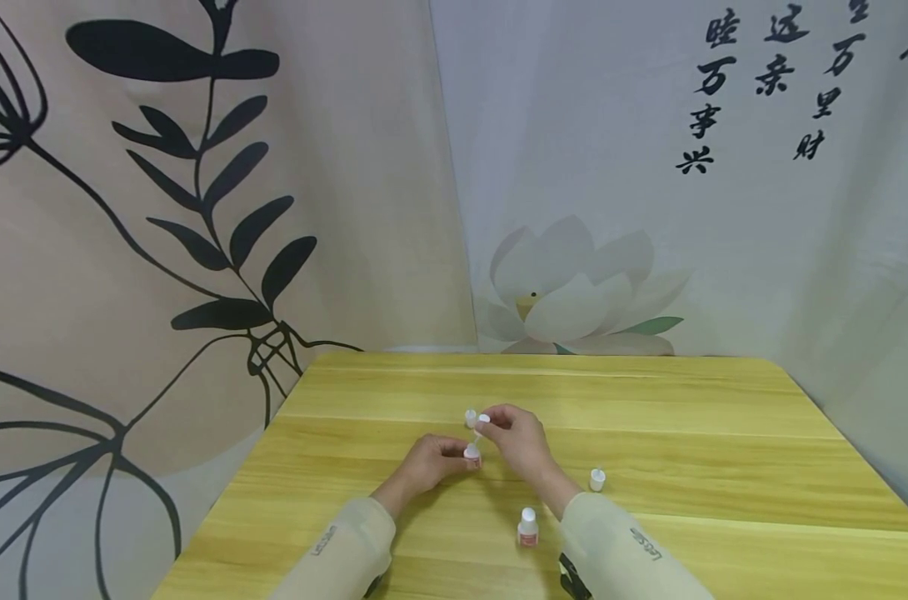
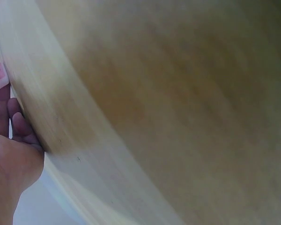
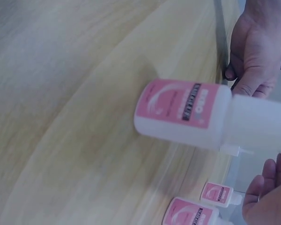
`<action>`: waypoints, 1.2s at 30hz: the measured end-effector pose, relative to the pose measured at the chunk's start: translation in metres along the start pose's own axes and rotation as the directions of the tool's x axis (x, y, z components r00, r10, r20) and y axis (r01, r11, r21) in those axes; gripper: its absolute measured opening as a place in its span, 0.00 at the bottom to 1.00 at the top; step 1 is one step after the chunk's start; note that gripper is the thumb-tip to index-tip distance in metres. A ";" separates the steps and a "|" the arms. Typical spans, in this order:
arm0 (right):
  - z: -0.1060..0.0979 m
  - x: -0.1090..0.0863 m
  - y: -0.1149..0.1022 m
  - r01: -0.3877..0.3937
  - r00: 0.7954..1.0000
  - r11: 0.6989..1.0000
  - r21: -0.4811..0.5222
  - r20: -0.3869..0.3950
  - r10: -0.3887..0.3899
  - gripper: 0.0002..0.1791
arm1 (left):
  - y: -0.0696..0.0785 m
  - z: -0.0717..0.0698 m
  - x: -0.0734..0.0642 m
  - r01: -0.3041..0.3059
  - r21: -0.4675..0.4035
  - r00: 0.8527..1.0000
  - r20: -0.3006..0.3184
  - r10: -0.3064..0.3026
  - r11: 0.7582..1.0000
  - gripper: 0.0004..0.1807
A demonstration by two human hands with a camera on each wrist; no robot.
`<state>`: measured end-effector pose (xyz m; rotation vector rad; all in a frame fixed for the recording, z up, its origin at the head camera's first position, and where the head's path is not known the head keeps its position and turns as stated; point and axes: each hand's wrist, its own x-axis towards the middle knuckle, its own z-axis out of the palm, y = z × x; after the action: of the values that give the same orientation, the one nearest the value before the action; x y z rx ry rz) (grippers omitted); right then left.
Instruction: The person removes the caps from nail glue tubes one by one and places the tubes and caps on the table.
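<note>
Cream sleeves [image 1: 349, 550], dark lettering [image 1: 645, 543] on each, black patch [image 1: 573, 577] beneath the right, bare left grip [image 1: 430, 463], bare right grip [image 1: 521, 439]

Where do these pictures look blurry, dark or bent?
Left wrist view: tabletop blurred, darkest toward upper right, its edge bowed; right wrist view: small print soft on the nearest bottle; head view: black wall characters fairly crisp, but bottle labels too small to read.

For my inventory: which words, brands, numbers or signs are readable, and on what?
"NAIL GLUE": nearest bottle; brand blurred.
"睦万事兴": backdrop.
"远亲": backdrop.
"万里财": backdrop, top character cut off.
"友": backdrop.
Left sleeve, right sleeve, other bottles: blurred lettering.
</note>
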<state>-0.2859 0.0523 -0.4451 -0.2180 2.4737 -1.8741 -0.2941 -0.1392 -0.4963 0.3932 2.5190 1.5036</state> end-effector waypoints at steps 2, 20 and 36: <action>-0.001 -0.001 0.000 0.001 1.000 1.000 0.001 0.000 -0.001 0.09 | 0.000 0.000 0.000 -0.004 -0.001 1.000 -0.003 0.004 1.000 0.09; -0.008 -0.002 0.002 0.001 0.998 0.995 0.104 -0.069 0.006 0.14 | 0.001 -0.001 -0.002 0.000 0.000 1.000 0.007 0.000 1.000 0.09; -0.012 -0.004 0.003 -0.011 0.994 0.987 0.160 -0.102 0.027 0.14 | 0.002 0.001 -0.001 0.006 -0.006 1.000 -0.002 -0.006 1.000 0.08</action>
<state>-0.2837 0.0653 -0.4451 -0.0942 2.3615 -2.1140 -0.2929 -0.1381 -0.4951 0.3827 2.5148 1.5093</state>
